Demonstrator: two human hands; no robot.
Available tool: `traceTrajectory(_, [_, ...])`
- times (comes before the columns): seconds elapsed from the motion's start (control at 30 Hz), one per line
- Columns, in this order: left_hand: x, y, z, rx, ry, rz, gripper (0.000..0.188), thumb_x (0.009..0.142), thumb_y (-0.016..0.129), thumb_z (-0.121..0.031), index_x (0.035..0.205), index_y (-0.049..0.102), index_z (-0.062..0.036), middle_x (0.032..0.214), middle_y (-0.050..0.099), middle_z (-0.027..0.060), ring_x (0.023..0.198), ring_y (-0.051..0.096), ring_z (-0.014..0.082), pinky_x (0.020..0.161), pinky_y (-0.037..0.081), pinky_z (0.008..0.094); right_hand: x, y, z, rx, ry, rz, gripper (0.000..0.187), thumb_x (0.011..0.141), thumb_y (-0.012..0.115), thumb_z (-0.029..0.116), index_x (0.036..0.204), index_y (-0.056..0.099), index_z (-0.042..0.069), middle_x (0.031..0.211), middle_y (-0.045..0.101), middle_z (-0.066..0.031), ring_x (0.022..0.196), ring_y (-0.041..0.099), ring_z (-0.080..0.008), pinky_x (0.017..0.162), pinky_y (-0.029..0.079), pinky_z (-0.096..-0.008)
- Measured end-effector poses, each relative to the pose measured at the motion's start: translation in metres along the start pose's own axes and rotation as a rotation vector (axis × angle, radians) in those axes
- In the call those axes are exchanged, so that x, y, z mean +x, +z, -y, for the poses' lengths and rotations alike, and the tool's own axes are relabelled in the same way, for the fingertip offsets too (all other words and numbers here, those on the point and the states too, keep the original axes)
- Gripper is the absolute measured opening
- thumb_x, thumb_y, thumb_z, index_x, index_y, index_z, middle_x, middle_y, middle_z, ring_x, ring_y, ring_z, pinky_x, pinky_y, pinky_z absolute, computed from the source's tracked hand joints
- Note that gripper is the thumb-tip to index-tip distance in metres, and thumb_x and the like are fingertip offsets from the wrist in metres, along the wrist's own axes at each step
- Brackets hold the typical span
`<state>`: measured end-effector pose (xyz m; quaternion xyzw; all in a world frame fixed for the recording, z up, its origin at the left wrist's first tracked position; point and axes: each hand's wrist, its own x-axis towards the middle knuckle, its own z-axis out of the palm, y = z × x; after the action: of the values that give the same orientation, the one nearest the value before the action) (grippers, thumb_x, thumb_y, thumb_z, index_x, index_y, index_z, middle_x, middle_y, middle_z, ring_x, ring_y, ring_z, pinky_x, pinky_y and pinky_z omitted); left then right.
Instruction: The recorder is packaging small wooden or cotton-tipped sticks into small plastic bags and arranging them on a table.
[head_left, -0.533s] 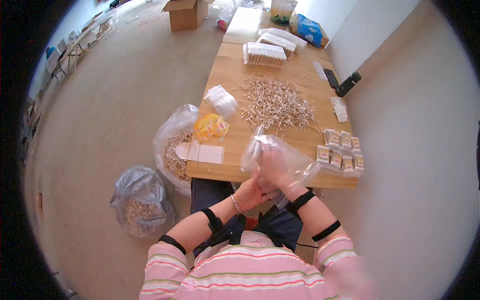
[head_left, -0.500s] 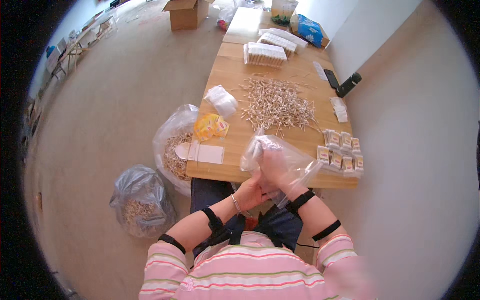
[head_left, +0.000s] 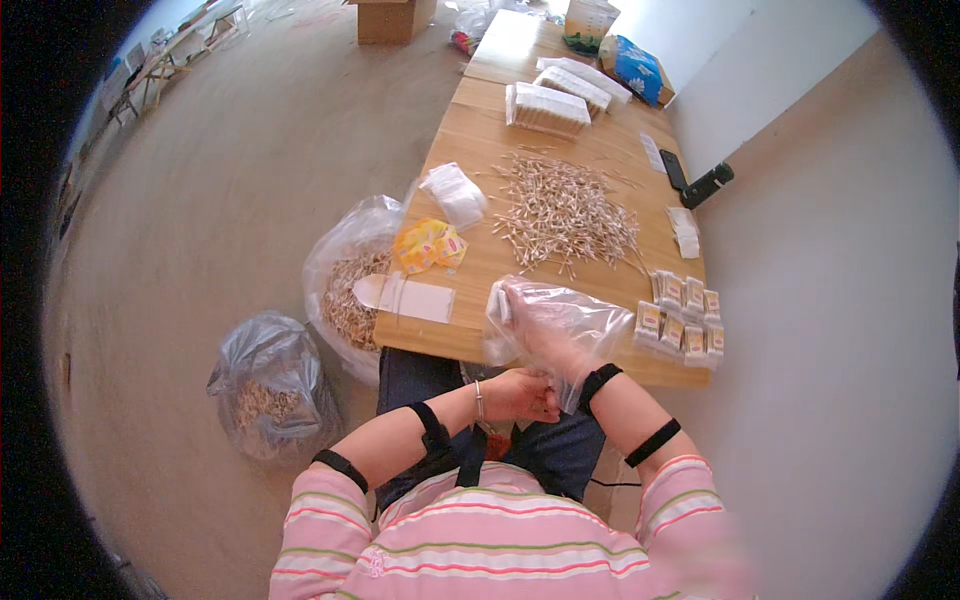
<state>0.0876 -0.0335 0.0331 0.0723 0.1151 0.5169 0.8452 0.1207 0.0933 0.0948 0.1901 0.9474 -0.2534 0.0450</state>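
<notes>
A large clear plastic bag (head_left: 603,318) lies at the table's near edge. My right hand (head_left: 528,318) is inside it, up to past the wrist. Its fingers look curled round something pale at the bag's far left end, blurred by the film. My left hand (head_left: 527,395) is closed on the bag's near edge, just below my right wrist, in front of the table. Beyond the bag spreads a loose pile of cotton swabs (head_left: 565,210). Several small packs of cotton swabs (head_left: 672,333) stand in rows to the right of the bag.
Left on the table are a white card (head_left: 425,303), yellow printed packets (head_left: 428,246) and clear bags (head_left: 454,194). Bundled swabs (head_left: 547,110) stand farther back. A black bottle (head_left: 708,186) and phone (head_left: 674,170) lie by the wall. Filled bags (head_left: 350,300) stand on the floor left.
My left hand has come away from my right hand, nearer my body, drawing the bag's edge along my right wrist. The bag is stretched flatter, and the view has shifted slightly.
</notes>
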Motion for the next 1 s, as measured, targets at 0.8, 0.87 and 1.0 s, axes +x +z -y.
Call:
traceTrajectory(0.8, [0.003,0.002,-0.007,0.080,0.000,-0.193,0.027,0.098,0.044,-0.030,0.102,0.051,-0.0041,0.087,0.064,0.0113,0.088,0.063,0.0245,0.084,0.050,0.0386,0.015,-0.006,-0.028,1.249,0.272,0.383,0.035,0.087,0.059,0.016,0.120,0.055,0.005,0.110,0.058,-0.0047,0.098,0.055,-0.0198,0.083,0.048,-0.0342])
traceTrajectory(0.87, [0.004,0.005,-0.008,0.089,-0.008,-0.203,0.028,0.097,0.045,-0.031,0.102,0.052,-0.0037,0.088,0.064,0.0114,0.088,0.063,0.0241,0.083,0.050,0.0382,0.011,0.007,-0.037,1.135,0.192,0.378,0.042,0.081,0.065,0.011,0.121,0.055,0.005,0.115,0.057,-0.0095,0.105,0.053,-0.0212,0.088,0.046,-0.0346])
traceTrajectory(1.0, [0.000,-0.024,-0.001,0.331,-0.132,-0.161,0.032,0.095,0.049,-0.035,0.096,0.057,-0.0040,0.086,0.065,0.0105,0.081,0.064,0.0233,0.075,0.052,0.0354,0.015,-0.005,-0.004,0.543,-0.068,0.435,0.048,0.073,0.070,0.006,0.119,0.058,0.006,0.110,0.059,-0.0152,0.103,0.055,-0.0242,0.088,0.046,-0.0355])
